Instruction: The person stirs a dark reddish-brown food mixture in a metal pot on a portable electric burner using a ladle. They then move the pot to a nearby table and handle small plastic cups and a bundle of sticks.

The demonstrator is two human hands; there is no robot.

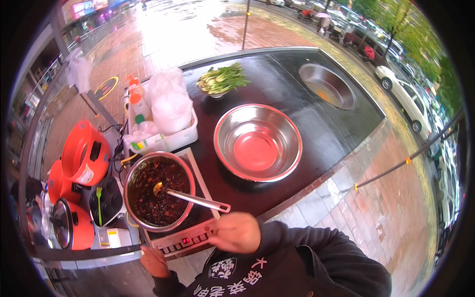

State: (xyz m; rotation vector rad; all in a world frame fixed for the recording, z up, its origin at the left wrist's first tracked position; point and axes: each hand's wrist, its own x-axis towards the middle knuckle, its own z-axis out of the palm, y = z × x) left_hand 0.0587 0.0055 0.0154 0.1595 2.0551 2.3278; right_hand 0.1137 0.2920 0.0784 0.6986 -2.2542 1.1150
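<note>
A steel pot [129, 202] of dark, chunky sauce [161, 208] sits on an induction cooker [202, 178] with a lit red display. A ladle [200, 200] with a metal handle leans on the pot's rim, its bowl in the sauce. My right hand [237, 232], slightly blurred, hovers over or touches the right end of the button panel, just below the ladle handle's end. My left hand [155, 261] is at the cooker's front left corner; its contact there is unclear. I see nothing held in either hand, though the fingers are partly hidden.
A wide steel basin [293, 146] stands on the dark tabletop [267, 196]. Behind are a bowl of greens [222, 80] and a sunken metal bowl [328, 87]. A white bin [178, 139] holds bottles and plastic bags. Red cookers [87, 152] and a black moulded pan [107, 202] crowd the left.
</note>
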